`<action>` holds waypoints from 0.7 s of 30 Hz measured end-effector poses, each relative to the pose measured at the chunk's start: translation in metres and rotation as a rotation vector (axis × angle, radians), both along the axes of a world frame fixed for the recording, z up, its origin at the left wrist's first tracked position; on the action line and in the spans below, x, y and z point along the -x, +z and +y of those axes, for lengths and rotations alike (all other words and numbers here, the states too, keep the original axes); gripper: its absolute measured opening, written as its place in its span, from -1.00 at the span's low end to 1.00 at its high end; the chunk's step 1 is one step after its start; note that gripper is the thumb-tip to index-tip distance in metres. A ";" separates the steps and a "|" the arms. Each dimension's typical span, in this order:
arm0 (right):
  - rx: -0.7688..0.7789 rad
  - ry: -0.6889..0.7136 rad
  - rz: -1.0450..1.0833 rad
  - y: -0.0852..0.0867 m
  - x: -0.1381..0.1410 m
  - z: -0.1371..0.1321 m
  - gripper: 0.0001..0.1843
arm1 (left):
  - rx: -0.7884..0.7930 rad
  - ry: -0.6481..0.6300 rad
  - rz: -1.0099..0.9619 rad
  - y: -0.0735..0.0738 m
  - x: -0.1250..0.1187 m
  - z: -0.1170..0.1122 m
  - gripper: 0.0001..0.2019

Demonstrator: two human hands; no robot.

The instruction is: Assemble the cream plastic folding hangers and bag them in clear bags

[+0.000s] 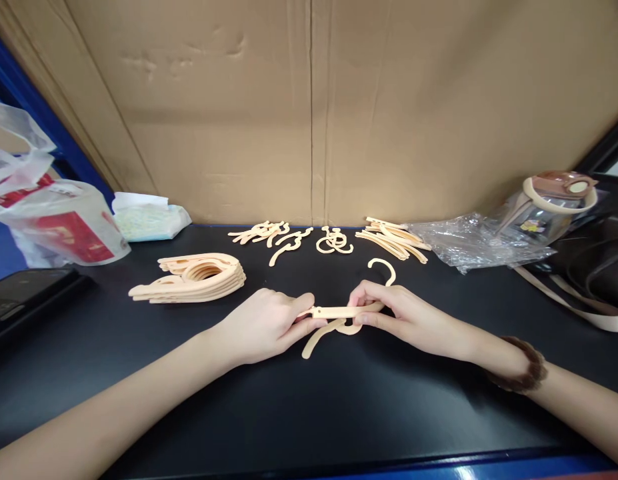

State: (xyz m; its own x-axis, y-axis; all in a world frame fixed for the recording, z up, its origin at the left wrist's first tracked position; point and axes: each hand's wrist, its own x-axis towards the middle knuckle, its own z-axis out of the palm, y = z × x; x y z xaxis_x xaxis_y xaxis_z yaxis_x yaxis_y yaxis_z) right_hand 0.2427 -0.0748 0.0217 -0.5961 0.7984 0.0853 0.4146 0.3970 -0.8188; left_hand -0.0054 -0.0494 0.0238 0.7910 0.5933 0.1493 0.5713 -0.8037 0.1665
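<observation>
The peach-coloured hanger assembly point(333, 311) is held just above the black table point(309, 407), near the middle of the front edge, between both hands. A straight bar is seen at its top, a curved arm is seen below it pointing down and left, and a hook point(383, 267) is seen rising behind the right hand.

The left end of the bar is pinched by the left hand point(266, 323), thumb and fingers pressed together on it. The right end is gripped by the right hand point(393, 313), its fingers closed over the bar. A dark hair tie point(519, 367) is worn on the right wrist.

A stack of finished hangers point(193, 277) is laid to the left, apart from the hands. Behind, loose small parts point(269, 235), a cluster of hooks point(333, 241) and a pile of curved arms point(393, 241) are set out in a row. A crumpled clear bag point(469, 243) and a water bottle point(549, 207) are placed at far right, a tissue pack point(149, 217) at far left. The rear is closed off by a cardboard wall point(309, 100).
</observation>
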 end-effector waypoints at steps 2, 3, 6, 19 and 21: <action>0.013 0.009 0.009 0.000 0.000 0.000 -0.81 | -0.051 -0.029 0.044 0.000 0.000 -0.001 -0.68; 0.021 0.015 0.014 0.000 0.000 0.000 -0.81 | -0.077 -0.044 0.066 0.000 -0.001 -0.001 -0.68; 0.042 0.022 0.032 -0.001 0.000 0.001 -0.79 | -0.127 -0.072 0.118 -0.001 -0.002 -0.003 -0.68; -0.216 -0.008 -0.123 0.003 -0.001 0.002 -0.79 | -0.098 0.057 -0.053 0.007 -0.002 -0.004 -0.89; -0.394 -0.058 -0.236 0.004 -0.005 0.006 -0.81 | -0.106 0.080 -0.072 0.012 0.000 -0.002 -0.91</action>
